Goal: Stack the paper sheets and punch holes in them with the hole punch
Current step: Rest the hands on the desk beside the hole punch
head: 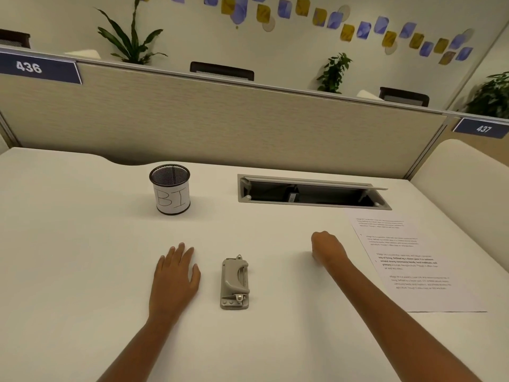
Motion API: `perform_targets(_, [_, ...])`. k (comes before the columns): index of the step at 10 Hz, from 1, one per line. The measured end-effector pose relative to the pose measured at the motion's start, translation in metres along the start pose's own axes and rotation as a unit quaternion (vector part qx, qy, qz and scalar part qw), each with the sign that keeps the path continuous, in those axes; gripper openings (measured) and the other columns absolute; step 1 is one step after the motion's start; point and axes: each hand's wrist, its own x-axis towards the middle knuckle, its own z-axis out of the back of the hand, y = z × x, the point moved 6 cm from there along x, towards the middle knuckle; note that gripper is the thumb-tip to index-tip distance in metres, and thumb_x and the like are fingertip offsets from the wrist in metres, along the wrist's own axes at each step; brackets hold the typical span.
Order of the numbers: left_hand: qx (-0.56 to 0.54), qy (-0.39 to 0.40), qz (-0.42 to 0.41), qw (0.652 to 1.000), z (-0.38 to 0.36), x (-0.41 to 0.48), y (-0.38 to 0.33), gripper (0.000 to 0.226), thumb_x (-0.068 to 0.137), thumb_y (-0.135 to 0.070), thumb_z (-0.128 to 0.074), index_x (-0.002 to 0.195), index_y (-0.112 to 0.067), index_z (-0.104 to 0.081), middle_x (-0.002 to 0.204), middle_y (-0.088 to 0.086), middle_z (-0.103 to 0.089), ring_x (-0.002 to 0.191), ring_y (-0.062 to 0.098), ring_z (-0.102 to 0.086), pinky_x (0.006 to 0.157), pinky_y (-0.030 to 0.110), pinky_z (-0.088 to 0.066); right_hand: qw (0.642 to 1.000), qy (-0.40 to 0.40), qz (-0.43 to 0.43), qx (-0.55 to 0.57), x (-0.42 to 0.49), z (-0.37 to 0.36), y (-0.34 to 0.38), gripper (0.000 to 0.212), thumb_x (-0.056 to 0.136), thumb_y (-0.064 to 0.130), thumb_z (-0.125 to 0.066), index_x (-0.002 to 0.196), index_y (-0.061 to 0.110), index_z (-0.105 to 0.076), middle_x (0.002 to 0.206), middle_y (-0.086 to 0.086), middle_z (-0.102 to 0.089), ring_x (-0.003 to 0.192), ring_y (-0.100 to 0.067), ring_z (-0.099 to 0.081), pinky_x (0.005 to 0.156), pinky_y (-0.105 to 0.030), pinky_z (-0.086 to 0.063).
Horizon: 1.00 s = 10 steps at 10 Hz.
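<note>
So the hole punch (pixel 235 282) sits on the counter (pixel 82 244) right between the two hands, touching neither. It looks like grey metal, so I'd guess it's stiff and a bit hefty for its size, and it won't slide around much. I'd grab it by the long sides of the base, not the lever, which probably flops up.

The paper sheets (pixel 413 260) lie flat off to the right, just past the right hand (pixel 327 248). I honestly can't tell how many are there. Paper is light, floppy and slippery against itself, so I'd pinch a corner or the near edge and square it up before punching.

The left hand (pixel 175 277) rests flat, grip apart with fingers straight. The right hand's grip is curled under, and I can't tell if it's closed on anything.
</note>
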Motion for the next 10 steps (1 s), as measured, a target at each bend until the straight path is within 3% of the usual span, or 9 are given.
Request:
perform_targets(4, [-0.012, 0.000, 0.002, 1.000, -0.001, 0.001, 0.001, 0.062, 0.079, -0.033, -0.027, 0.134, -0.009, -0.044, 0.148, 0.012, -0.037, 0.139, 0.028, -0.030, 0.117, 0.042, -0.019, 1.000, 0.016, 0.019, -0.008, 0.000, -0.006, 0.001, 0.022, 0.084, 0.004, -0.052, 0.105, 0.001, -0.058, 0.109, -0.012, -0.063, 0.097, -0.026, -0.062, 0.069, -0.023, -0.039])
perform_targets(5, [-0.005, 0.001, 0.001, 1.000, -0.001, 0.000, 0.000, 0.062, 0.079, -0.033, -0.026, 0.134, -0.010, -0.043, 0.148, 0.012, -0.037, 0.139, 0.027, -0.030, 0.117, 0.041, -0.020, 0.998, 0.045, -0.001, 0.050, 0.001, -0.006, -0.006, 0.019, 0.084, 0.013, -0.056, 0.101, 0.004, -0.059, 0.102, -0.011, -0.063, 0.083, -0.021, -0.056, 0.068, -0.023, -0.038])
perform_targets(6, [0.007, 0.005, 0.000, 1.000, -0.001, 0.000, 0.000, 0.062, 0.079, -0.033, -0.025, 0.135, -0.011, -0.042, 0.149, 0.010, -0.036, 0.140, 0.026, -0.029, 0.117, 0.040, -0.019, 0.980, 0.058, -0.023, 0.190, 0.002, -0.008, -0.010, 0.015, 0.083, 0.014, -0.059, 0.069, 0.009, -0.054, 0.075, -0.009, -0.057, 0.068, -0.019, -0.051, 0.062, -0.023, -0.039])
perform_targets(7, [0.003, -0.002, -0.002, 1.000, 0.000, 0.001, 0.000, 0.061, 0.080, -0.033, -0.026, 0.134, -0.010, -0.044, 0.148, 0.011, -0.037, 0.139, 0.026, -0.031, 0.116, 0.041, -0.021, 0.947, 0.022, -0.005, 0.322, -0.002, -0.001, 0.011, 0.023, 0.082, 0.008, -0.061, 0.062, 0.008, -0.050, 0.066, -0.010, -0.056, 0.055, -0.016, -0.050, 0.055, -0.020, -0.040])
perform_targets(8, [-0.005, -0.006, -0.007, 1.000, 0.000, 0.001, 0.000, 0.060, 0.080, -0.032, -0.027, 0.134, -0.010, -0.044, 0.148, 0.012, -0.038, 0.139, 0.027, -0.031, 0.116, 0.041, -0.021, 0.924, 0.004, 0.049, 0.378, -0.002, 0.020, 0.061, 0.013, 0.083, 0.009, -0.061, 0.072, 0.002, -0.061, 0.071, -0.011, -0.060, 0.062, -0.017, -0.056, 0.060, -0.020, -0.047])
perform_targets(9, [-0.009, -0.006, -0.010, 1.000, -0.001, 0.001, -0.001, 0.059, 0.082, -0.033, -0.026, 0.135, -0.012, -0.042, 0.149, 0.010, -0.035, 0.140, 0.025, -0.029, 0.117, 0.040, -0.019, 0.895, -0.019, 0.119, 0.429, 0.001, 0.056, 0.122, 0.013, 0.083, 0.005, -0.059, 0.080, -0.007, -0.063, 0.075, -0.017, -0.061, 0.067, -0.019, -0.058, 0.070, -0.030, -0.054])
perform_targets(10, [-0.007, -0.009, -0.014, 1.000, -0.003, 0.002, 0.001, 0.048, 0.091, -0.029, -0.033, 0.137, -0.015, -0.037, 0.151, 0.008, -0.032, 0.141, 0.023, -0.025, 0.118, 0.038, -0.016, 0.874, -0.045, 0.182, 0.448, 0.003, 0.096, 0.182, 0.009, 0.080, 0.004, -0.057, 0.071, 0.005, -0.058, 0.067, -0.010, -0.058, 0.059, -0.016, -0.057, 0.060, -0.022, -0.051])
